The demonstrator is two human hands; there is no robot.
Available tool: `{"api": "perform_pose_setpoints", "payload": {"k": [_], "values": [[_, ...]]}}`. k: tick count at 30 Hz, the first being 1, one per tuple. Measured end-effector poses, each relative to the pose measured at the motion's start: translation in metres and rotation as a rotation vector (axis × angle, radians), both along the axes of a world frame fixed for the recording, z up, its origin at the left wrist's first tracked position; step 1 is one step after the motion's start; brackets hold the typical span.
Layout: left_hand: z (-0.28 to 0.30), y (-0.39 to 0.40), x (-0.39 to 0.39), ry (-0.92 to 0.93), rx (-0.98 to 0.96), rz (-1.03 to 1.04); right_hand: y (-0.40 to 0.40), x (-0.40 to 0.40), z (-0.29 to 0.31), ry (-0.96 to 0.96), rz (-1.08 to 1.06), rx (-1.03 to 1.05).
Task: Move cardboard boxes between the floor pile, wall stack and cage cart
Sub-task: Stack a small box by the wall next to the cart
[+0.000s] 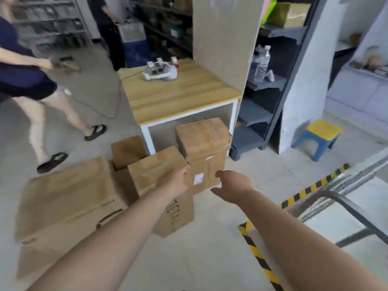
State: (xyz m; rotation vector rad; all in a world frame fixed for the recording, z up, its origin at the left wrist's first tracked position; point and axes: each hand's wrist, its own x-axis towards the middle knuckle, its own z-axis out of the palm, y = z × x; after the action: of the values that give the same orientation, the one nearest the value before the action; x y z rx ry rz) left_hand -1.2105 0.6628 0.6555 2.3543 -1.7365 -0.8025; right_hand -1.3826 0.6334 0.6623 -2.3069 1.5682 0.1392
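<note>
Several brown cardboard boxes stand on the floor in front of a wooden table. The tall taped box with a white label is at the right of the pile. A medium box with dark lettering on its side stands to its left, a small box behind that, and a large box at the far left. My left hand reaches over the medium box, its fingers at the tall box's left edge. My right hand is open beside the tall box's lower right corner, apart from it. The frame is blurred.
A wooden-topped table with a white device stands behind the boxes. A person in sandals walks at the left. Dark shelving and a blue and yellow stool are at the right. Metal cart bars and hazard tape lie at my lower right.
</note>
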Motion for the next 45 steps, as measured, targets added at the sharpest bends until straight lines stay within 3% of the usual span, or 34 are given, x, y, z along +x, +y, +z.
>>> {"api": "perform_pose_setpoints", "payload": {"k": [5, 16, 29, 36, 45], "values": [[-0.001, 0.014, 0.083, -0.073, 0.019, 0.212, -0.031, 0.105, -0.005, 0.027, 0.278, 0.002], [0.003, 0.08, 0.211, -0.01, 0.087, 0.835, -0.053, 0.308, -0.012, 0.044, 0.921, 0.056], [-0.007, 0.236, 0.229, -0.077, 0.173, 1.384, 0.074, 0.437, -0.034, 0.048, 1.452, 0.046], [-0.008, 0.341, 0.265, -0.106, 0.135, 1.517, 0.181, 0.497, -0.028, 0.016, 1.576, 0.014], [-0.012, 0.458, 0.339, -0.123, 0.132, 1.496, 0.303, 0.572, -0.025, -0.005, 1.557, -0.003]]}}
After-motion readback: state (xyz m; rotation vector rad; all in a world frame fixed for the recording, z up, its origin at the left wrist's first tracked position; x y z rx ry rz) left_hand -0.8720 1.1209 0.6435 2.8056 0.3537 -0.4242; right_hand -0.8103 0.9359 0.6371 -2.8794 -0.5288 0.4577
